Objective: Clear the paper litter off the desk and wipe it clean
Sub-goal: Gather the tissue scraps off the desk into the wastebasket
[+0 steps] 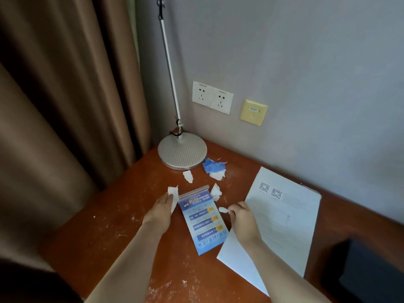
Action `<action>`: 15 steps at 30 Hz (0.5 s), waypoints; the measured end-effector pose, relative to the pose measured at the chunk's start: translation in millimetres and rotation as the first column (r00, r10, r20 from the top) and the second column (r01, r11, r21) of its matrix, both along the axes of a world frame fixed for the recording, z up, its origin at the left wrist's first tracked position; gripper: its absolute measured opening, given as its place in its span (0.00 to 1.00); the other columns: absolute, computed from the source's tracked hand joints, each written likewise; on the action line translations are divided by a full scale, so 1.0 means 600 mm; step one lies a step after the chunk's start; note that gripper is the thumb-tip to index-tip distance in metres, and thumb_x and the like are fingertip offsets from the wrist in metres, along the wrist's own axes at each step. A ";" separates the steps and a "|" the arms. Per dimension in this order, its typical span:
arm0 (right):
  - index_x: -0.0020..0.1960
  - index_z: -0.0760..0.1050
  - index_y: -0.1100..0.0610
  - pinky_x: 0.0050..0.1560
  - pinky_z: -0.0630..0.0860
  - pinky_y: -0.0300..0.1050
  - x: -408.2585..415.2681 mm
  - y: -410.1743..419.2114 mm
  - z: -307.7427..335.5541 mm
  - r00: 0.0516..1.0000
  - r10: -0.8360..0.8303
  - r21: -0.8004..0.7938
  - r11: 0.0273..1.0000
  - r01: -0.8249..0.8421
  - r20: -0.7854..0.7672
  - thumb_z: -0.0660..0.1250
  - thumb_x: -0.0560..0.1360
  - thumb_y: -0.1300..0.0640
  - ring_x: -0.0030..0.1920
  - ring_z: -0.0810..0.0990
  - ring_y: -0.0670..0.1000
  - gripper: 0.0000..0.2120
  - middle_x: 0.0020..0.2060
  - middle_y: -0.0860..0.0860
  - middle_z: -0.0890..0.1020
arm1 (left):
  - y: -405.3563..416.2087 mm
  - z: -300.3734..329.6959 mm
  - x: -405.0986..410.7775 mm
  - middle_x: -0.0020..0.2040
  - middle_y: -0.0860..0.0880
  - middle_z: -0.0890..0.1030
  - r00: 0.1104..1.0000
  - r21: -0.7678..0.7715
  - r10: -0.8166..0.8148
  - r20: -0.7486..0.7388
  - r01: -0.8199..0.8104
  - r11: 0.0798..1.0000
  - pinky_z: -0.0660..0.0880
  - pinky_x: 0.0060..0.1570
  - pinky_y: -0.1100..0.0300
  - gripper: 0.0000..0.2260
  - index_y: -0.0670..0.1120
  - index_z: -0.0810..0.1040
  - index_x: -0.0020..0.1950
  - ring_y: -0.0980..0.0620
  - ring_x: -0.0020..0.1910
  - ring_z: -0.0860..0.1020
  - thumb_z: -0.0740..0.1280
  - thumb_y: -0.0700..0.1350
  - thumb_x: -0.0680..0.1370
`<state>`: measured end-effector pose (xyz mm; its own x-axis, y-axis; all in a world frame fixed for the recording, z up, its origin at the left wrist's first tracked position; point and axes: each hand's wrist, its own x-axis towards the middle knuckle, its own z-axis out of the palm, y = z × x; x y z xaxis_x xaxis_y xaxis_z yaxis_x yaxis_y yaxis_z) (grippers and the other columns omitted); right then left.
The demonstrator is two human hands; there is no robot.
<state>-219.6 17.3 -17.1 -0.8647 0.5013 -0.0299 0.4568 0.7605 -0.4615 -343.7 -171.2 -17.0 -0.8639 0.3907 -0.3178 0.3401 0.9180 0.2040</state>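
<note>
Torn paper scraps lie on the reddish-brown desk (105, 217). My left hand (161, 207) lies flat, fingers straight, on a white scrap (172, 192) left of a blue printed card (204, 221). My right hand (240, 217) has its fingers curled and pinches a small white scrap (223, 209) just right of the card. More white scraps (188, 176) (216, 192) and a blue-and-white torn piece (213, 167) lie nearer the lamp. White smears and crumbs speckle the desk surface.
A lamp with a round metal base (182, 153) and thin pole stands at the back corner. A large white sheet with QR codes (282, 217) lies at the right. Brown curtains (65, 95) hang left; wall sockets (212, 97) are behind. A dark object (371, 265) sits at the lower right.
</note>
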 end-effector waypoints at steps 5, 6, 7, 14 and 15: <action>0.62 0.75 0.60 0.58 0.71 0.40 -0.089 0.017 0.002 1.000 -0.013 -0.095 0.995 0.014 0.009 0.56 0.79 0.65 0.59 0.76 0.54 0.14 0.60 0.56 0.76 | 0.011 -0.016 -0.029 0.76 0.50 0.57 0.999 0.100 -0.038 0.017 0.036 0.994 0.62 0.70 0.56 0.27 0.49 0.55 0.76 0.49 0.74 0.58 0.58 0.36 0.80; 0.66 0.72 0.60 0.61 0.70 0.38 -0.102 0.020 -0.001 1.000 0.000 -0.118 0.993 0.002 0.015 0.56 0.79 0.65 0.63 0.73 0.55 0.17 0.64 0.57 0.74 | 0.012 -0.019 -0.032 0.76 0.49 0.58 0.999 0.108 -0.034 0.023 0.031 0.994 0.62 0.70 0.56 0.26 0.49 0.56 0.76 0.49 0.74 0.59 0.58 0.36 0.80; 0.69 0.69 0.59 0.60 0.68 0.33 -0.112 0.022 -0.004 1.000 0.021 -0.165 0.986 -0.019 0.013 0.56 0.79 0.65 0.66 0.70 0.55 0.18 0.67 0.56 0.71 | 0.013 -0.022 -0.035 0.75 0.49 0.60 0.999 0.114 -0.022 0.027 0.019 0.993 0.62 0.70 0.57 0.25 0.49 0.58 0.75 0.48 0.74 0.60 0.58 0.35 0.80; 0.63 0.75 0.58 0.63 0.67 0.42 -0.152 0.035 -0.043 0.978 0.178 -0.177 0.972 -0.156 0.112 0.58 0.78 0.63 0.67 0.70 0.55 0.15 0.66 0.56 0.72 | 0.014 -0.030 -0.082 0.66 0.47 0.71 0.999 0.118 0.014 -0.032 -0.010 0.993 0.72 0.62 0.59 0.17 0.48 0.73 0.65 0.49 0.63 0.73 0.56 0.36 0.80; 0.58 0.77 0.59 0.60 0.69 0.41 -0.159 0.039 -0.042 0.973 0.196 -0.111 0.977 -0.182 0.123 0.58 0.77 0.63 0.64 0.72 0.56 0.13 0.62 0.57 0.74 | 0.016 -0.028 -0.092 0.66 0.47 0.72 0.998 0.142 0.036 -0.058 -0.028 0.989 0.72 0.61 0.58 0.16 0.48 0.74 0.64 0.49 0.63 0.73 0.56 0.37 0.80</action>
